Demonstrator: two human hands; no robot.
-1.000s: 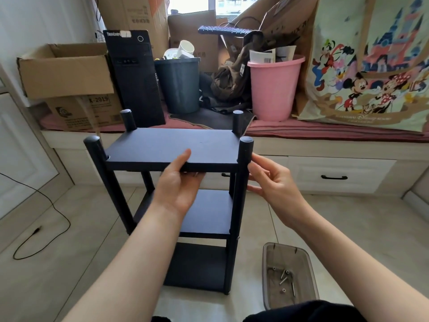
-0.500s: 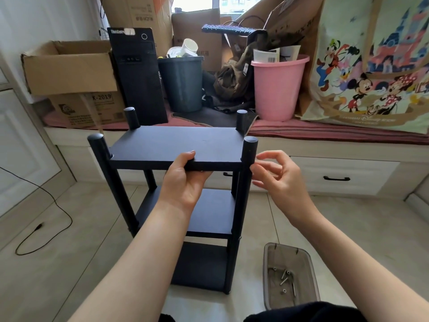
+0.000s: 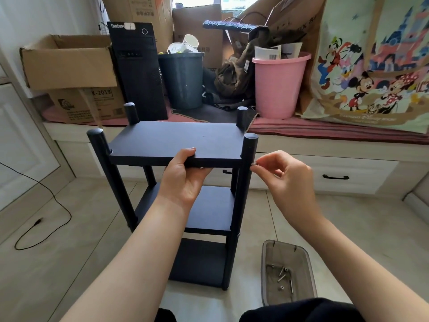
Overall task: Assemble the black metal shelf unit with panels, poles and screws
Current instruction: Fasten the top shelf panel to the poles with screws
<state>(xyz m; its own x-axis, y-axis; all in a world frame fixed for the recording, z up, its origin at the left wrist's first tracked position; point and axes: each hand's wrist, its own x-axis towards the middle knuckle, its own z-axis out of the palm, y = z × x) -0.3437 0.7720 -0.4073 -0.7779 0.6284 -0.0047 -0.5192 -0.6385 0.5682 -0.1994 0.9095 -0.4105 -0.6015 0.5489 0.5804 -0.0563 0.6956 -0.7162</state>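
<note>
Brown tray (image 3: 308, 263) holds loose screws (image 3: 283, 276); right hand (image 3: 286, 180) pinches one.

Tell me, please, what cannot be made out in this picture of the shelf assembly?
- Head view: whether the screw pinched by the right hand has entered the pole; too small.
- Left hand fingers under the top panel; the panel hides them.
- Screw count in the tray; tiny and overlapping.
- Bottom panel, partly hidden by the left arm.
</note>
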